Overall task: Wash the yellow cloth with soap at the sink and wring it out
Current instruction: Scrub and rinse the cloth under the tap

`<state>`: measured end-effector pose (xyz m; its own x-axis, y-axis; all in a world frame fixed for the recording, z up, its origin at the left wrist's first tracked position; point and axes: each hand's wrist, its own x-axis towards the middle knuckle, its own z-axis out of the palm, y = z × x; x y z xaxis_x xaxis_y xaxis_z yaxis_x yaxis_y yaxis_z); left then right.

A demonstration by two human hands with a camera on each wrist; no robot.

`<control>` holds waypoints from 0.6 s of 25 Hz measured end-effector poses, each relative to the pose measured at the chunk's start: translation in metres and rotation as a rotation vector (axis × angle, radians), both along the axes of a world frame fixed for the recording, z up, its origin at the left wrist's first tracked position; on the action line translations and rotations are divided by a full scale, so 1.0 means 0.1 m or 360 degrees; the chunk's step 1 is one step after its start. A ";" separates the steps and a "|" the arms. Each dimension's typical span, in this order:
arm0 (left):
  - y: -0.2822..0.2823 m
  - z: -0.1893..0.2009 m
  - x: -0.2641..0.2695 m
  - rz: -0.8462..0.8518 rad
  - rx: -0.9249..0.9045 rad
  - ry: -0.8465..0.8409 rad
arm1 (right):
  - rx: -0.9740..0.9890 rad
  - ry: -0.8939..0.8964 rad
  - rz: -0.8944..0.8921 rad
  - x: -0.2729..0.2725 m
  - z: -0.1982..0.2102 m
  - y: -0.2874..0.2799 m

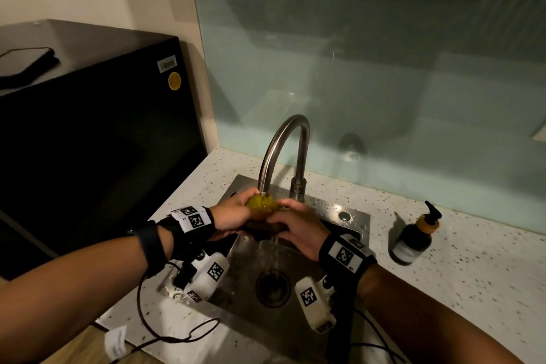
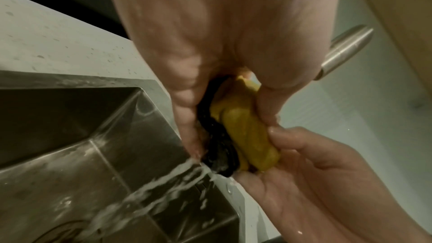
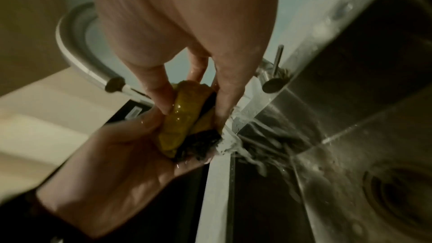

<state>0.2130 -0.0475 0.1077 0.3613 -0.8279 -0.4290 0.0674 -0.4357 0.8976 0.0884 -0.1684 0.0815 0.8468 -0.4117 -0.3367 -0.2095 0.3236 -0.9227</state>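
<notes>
At far left of the head view a dark phone (image 1: 25,63) lies on a black appliance (image 1: 97,127). Left of centre, the left hand (image 1: 233,214) grips one end of the bunched yellow cloth (image 1: 261,204), fingers curled round it. The cloth, with a dark layer (image 2: 217,147) against it, sits at frame centre, directly under the curved faucet (image 1: 283,151) spout; water runs off it into the steel sink (image 1: 348,210). The right hand (image 1: 298,229) clasps the other end, thumb and fingers pinching it. At right, a dark pump bottle (image 1: 413,238) stands on the speckled bench (image 1: 472,275).
</notes>
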 end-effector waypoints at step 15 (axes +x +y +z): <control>0.09 0.10 -0.12 -0.0069 0.0089 0.0051 | -0.1116 0.0220 0.0165 -0.04 -0.04 0.01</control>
